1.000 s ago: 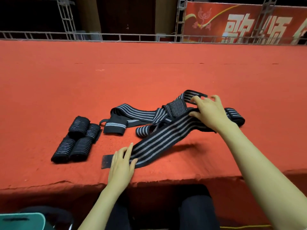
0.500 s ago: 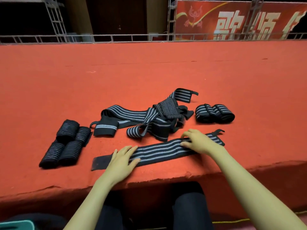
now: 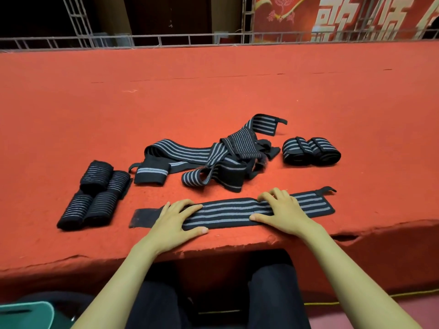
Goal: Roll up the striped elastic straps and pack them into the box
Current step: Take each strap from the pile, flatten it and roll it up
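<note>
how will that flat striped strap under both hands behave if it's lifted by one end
Probably floppy: the flat strap lies limp on the red cloth, and the piled straps fold and twist freely. Likely light, being thin. Once rolled like the finished rolls, it could roll away if nudged.

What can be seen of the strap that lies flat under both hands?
The flat strap is a long black band, seemingly elastic, with grey stripes along its length. It lies unrolled, left to right, near the front edge of the red surface. Its left end is a plain black patch; its right end carries a small black loop. The left hand rests flat on it near the plain end, the right hand presses it further right. It touches no other strap.
</note>
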`<action>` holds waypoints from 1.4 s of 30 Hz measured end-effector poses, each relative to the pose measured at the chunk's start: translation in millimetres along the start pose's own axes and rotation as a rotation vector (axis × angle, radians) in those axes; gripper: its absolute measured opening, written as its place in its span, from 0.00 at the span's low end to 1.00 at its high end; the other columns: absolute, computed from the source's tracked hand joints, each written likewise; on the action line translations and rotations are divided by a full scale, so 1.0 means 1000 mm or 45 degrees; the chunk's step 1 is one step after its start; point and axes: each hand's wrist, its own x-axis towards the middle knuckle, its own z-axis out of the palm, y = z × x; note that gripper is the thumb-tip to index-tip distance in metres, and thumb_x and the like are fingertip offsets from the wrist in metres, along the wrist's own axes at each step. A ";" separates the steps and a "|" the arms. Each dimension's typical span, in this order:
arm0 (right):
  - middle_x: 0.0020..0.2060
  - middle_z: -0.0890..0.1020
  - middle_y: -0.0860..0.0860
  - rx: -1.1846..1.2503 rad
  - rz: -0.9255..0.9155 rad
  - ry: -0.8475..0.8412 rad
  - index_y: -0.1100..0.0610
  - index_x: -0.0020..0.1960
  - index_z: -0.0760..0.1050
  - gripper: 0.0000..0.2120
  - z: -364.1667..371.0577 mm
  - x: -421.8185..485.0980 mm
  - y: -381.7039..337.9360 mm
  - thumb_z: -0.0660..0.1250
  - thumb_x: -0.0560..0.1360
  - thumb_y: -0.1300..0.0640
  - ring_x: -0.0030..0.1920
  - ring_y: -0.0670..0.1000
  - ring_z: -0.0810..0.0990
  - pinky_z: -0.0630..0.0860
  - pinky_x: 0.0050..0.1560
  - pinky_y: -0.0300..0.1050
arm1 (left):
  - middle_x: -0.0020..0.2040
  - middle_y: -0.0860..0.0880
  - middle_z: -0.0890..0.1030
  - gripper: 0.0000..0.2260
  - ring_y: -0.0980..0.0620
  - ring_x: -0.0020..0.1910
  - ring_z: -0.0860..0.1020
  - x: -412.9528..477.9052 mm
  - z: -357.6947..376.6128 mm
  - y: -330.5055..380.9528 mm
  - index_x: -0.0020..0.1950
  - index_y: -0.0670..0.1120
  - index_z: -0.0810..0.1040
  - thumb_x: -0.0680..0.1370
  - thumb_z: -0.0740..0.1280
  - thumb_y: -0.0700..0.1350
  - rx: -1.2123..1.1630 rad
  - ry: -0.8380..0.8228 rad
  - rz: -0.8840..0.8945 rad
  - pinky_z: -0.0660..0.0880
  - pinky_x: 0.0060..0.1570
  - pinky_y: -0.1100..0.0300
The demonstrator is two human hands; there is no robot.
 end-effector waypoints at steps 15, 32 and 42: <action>0.51 0.78 0.48 0.307 -0.133 0.179 0.52 0.60 0.76 0.13 -0.028 0.040 -0.017 0.67 0.76 0.51 0.54 0.50 0.77 0.73 0.58 0.50 | 0.53 0.50 0.76 0.14 0.49 0.57 0.73 0.053 -0.030 0.026 0.56 0.46 0.79 0.75 0.67 0.52 -0.149 0.426 0.039 0.68 0.61 0.57; 0.74 0.62 0.49 0.221 -0.023 -0.007 0.51 0.75 0.61 0.26 -0.003 0.116 -0.014 0.62 0.79 0.51 0.74 0.51 0.60 0.59 0.73 0.53 | 0.40 0.49 0.79 0.08 0.44 0.46 0.77 0.082 -0.031 0.021 0.45 0.45 0.82 0.72 0.67 0.48 -0.111 0.542 -0.207 0.69 0.50 0.54; 0.66 0.70 0.54 0.033 0.025 0.108 0.50 0.74 0.61 0.25 -0.023 0.129 -0.059 0.62 0.79 0.54 0.66 0.58 0.69 0.69 0.64 0.54 | 0.50 0.41 0.78 0.22 0.38 0.47 0.76 0.094 -0.021 0.033 0.57 0.40 0.78 0.64 0.69 0.30 0.398 0.502 -0.139 0.69 0.59 0.43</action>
